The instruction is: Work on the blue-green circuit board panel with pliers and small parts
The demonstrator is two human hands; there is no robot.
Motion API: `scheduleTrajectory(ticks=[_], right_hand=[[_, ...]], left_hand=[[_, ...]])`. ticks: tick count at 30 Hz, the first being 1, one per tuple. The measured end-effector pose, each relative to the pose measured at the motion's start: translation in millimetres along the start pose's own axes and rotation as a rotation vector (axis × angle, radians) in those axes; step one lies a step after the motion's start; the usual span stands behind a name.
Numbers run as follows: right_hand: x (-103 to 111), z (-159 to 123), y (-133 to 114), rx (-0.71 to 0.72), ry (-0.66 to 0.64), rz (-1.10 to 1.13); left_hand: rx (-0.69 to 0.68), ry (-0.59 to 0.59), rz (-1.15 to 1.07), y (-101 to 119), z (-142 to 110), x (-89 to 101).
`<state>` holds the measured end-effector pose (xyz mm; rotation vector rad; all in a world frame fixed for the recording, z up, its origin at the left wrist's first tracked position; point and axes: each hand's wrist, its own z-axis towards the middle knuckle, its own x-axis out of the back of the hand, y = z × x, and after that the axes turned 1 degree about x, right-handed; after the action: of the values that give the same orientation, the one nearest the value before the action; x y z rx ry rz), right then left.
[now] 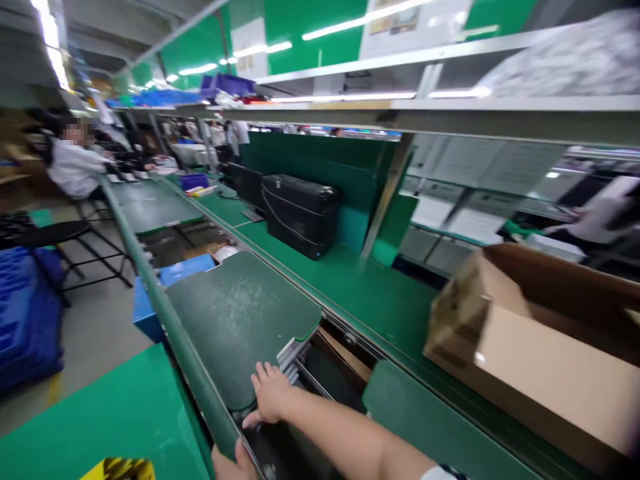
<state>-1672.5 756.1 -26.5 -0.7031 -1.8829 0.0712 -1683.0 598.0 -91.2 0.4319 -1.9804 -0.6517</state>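
A dark green pallet board (240,313) with rounded corners and a scuffed top lies across the conveyor line. My right hand (271,395) reaches in from the lower right and rests on the board's near edge, fingers spread over the edge and thumb apart below. Beside it, grey strips (289,357) stick out from the board's cut corner. At the bottom edge of the view, my left hand (233,463) is partly cut off; its thumb and fingers straddle the green side rail (193,373). Another green board (425,413) lies to the right, partly behind my forearm.
An open cardboard box (555,373) stands on the bench at right. A black case (300,210) and a monitor (247,190) are farther back. A blue bin (147,310) sits under the line. At far left, a person (80,160) sits near a stool (57,233) and blue crates (27,313).
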Motion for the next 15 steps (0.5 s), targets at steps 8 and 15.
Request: scheduleTrajectory(ticks=[8,15], right_hand=[[-67,-388,21,-0.267,0.231,0.703],[-197,-663,17,-0.896,0.249,0.733]], left_hand=[[-0.626,0.336,0.317,38,-71,3.9],[-0.849,-0.003,0.655,46,-153,-19.5]])
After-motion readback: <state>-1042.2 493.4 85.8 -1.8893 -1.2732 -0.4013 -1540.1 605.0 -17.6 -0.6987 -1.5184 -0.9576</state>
